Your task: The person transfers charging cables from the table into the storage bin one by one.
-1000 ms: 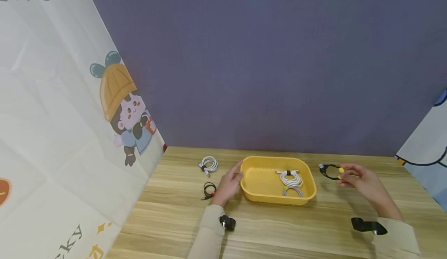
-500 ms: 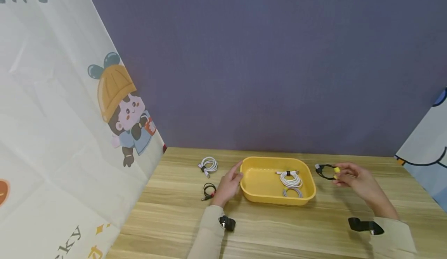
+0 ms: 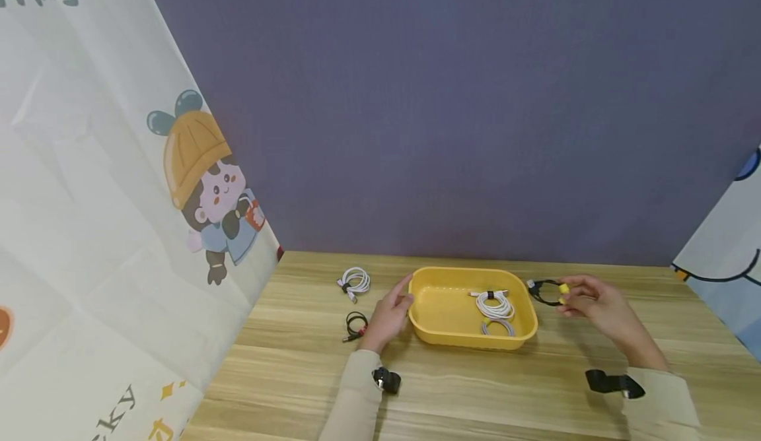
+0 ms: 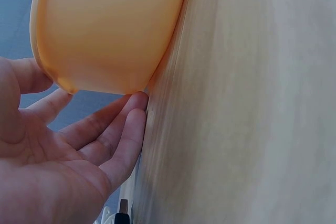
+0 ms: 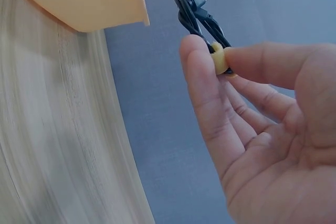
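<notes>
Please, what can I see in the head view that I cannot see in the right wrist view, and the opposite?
Only the head view: the left hand touching the yellow tray; a white cable and a grey cable inside it; a second white coil and a red-tied black cable on the table; the cartoon sheet.

Only the right wrist view: the palm side of the right hand.

Both: the right hand pinching the yellow-tied black cable, part of the tray, the table and the dark backdrop.

Head view forward-down, wider; close wrist views share tray (image 3: 446, 305).
</notes>
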A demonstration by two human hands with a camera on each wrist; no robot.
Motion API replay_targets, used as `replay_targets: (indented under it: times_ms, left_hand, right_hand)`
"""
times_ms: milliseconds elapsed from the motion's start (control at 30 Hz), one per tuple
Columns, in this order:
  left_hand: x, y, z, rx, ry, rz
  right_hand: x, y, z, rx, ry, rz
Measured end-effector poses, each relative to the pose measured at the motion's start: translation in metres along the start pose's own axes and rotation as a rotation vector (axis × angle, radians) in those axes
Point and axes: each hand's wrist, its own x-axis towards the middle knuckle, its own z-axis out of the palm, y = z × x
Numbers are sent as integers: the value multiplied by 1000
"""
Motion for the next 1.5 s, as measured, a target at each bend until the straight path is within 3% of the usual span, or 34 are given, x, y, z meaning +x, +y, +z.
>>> replay_targets:
  times_ms: [700,933,1500]
  left_hand:
    - [0,0,0,13,10,-3]
    - [1,1,0,50,30,39]
    - [1,-1,1,11,22,22]
  right_hand:
    - [5,-9,17,3,-32,10]
    - [6,-14,22,16,-38,-11]
    - [10,-19,33,30,-63,17]
